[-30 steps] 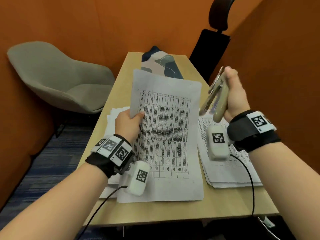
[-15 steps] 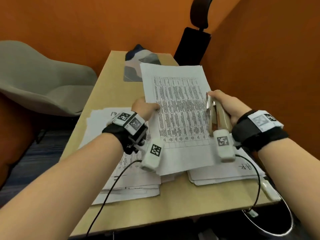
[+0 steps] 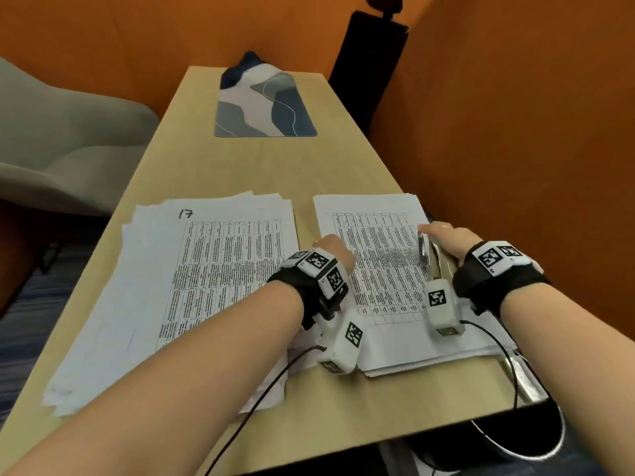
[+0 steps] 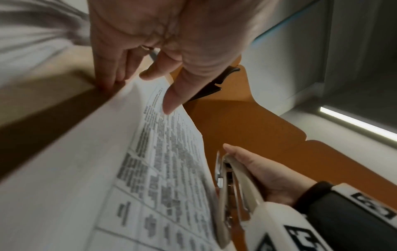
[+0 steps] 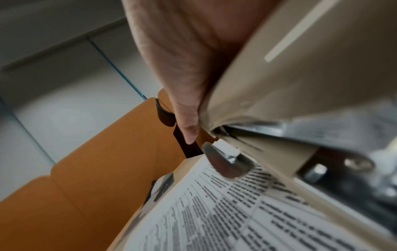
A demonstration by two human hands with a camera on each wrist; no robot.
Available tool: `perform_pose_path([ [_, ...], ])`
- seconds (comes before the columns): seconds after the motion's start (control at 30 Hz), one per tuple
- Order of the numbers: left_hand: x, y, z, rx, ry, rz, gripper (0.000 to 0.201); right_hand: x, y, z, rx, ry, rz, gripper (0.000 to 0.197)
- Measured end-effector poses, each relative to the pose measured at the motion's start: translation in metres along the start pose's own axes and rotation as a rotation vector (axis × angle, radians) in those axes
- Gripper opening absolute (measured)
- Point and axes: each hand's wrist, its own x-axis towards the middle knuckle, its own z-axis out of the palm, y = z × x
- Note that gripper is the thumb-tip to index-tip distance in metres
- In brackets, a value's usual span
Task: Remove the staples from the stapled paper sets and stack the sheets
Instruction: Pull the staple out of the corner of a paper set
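Note:
Two paper piles lie on the wooden table [image 3: 240, 166]: a left pile [image 3: 213, 269] marked "17" and a right pile [image 3: 374, 359]. A printed sheet [image 3: 378, 255] [image 4: 163, 152] [image 5: 214, 212] lies on top of the right pile. My left hand [image 3: 330, 249] [image 4: 150, 88] pinches its left edge, thumb on top and fingertips at the rim. My right hand [image 3: 443, 235] [image 4: 264, 171] [image 5: 184, 68] grips a beige stapler [image 3: 429, 259] [image 4: 234, 186] [image 5: 300, 84] at the sheet's right edge, its metal tip just over the print. No staple shows.
A patterned mat [image 3: 264, 104] lies at the table's far end. A grey chair [image 3: 62, 142] stands to the left and a black chair [image 3: 371, 63] behind. Orange walls close in on the right. Wrist cables [image 3: 512, 355] trail over the front edge.
The sheet held up in my left hand has come down and to the right onto the right pile. My right hand has dropped with the stapler to the sheet's right edge.

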Motion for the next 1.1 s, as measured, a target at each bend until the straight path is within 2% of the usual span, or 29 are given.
perform_pose_path([
  [0.13, -0.004, 0.005, 0.003, -0.106, -0.055, 0.000, 0.042, 0.006, -0.001, 0.001, -0.028, -0.016, -0.020, 0.062],
  [0.2, -0.007, 0.005, -0.003, -0.191, -0.071, -0.007, 0.041, 0.006, -0.004, 0.000, -0.062, 0.028, -0.043, 0.059],
  [0.3, -0.015, 0.002, -0.024, -0.308, -0.033, 0.013, 0.023, 0.001, -0.022, 0.002, 0.018, 0.065, -0.095, 0.059],
  [0.37, -0.023, -0.001, -0.045, -0.349, 0.034, 0.041, 0.012, -0.007, -0.040, 0.011, -0.086, 0.039, -0.160, 0.051],
  [0.4, -0.027, -0.004, -0.058, -0.338, 0.054, 0.050, 0.013, -0.009, -0.048, 0.017, -0.178, 0.030, -0.187, 0.045],
  [0.43, -0.025, -0.010, -0.069, -0.316, 0.087, 0.040, 0.032, -0.013, -0.057, 0.023, -0.214, 0.018, -0.219, 0.040],
  [0.47, -0.024, -0.018, -0.080, -0.281, 0.119, 0.021, 0.044, -0.015, -0.064, 0.031, -0.306, 0.030, -0.291, 0.037],
  [0.5, -0.022, -0.028, -0.091, -0.231, 0.137, -0.002, 0.045, -0.014, -0.067, 0.038, -0.407, 0.016, -0.295, 0.036],
  [0.6, -0.012, -0.068, -0.119, -0.004, 0.194, -0.056, 0.006, -0.017, -0.072, 0.057, -0.624, 0.024, -0.320, 0.029],
  [0.67, -0.001, -0.098, -0.132, 0.197, 0.236, -0.122, 0.026, -0.021, -0.082, 0.066, -0.765, 0.055, -0.383, 0.025],
  [0.73, 0.009, -0.121, -0.140, 0.340, 0.238, -0.142, 0.035, -0.026, -0.106, 0.075, -0.769, 0.077, -0.429, 0.025],
  [0.8, 0.019, -0.133, -0.143, 0.450, 0.167, -0.127, 0.040, -0.035, -0.134, 0.087, -0.706, 0.002, -0.516, 0.031],
  [0.87, 0.030, -0.137, -0.146, 0.549, 0.103, -0.095, 0.038, -0.042, -0.158, 0.100, -0.669, -0.092, -0.586, 0.037],
  [0.97, 0.043, -0.126, -0.147, 0.645, 0.046, -0.028, 0.020, -0.033, -0.176, 0.118, -0.628, -0.149, -0.560, 0.022],
  [1.03, 0.051, -0.119, -0.145, 0.704, 0.013, 0.012, 0.015, -0.024, -0.180, 0.126, -0.553, -0.118, -0.508, 0.016],
  [1.07, 0.056, -0.116, -0.144, 0.716, 0.004, 0.029, 0.012, -0.021, -0.181, 0.127, -0.501, -0.103, -0.492, 0.015],
  [1.1, 0.058, -0.113, -0.144, 0.724, -0.008, 0.038, 0.011, -0.017, -0.182, 0.128, -0.441, -0.086, -0.474, 0.026],
])
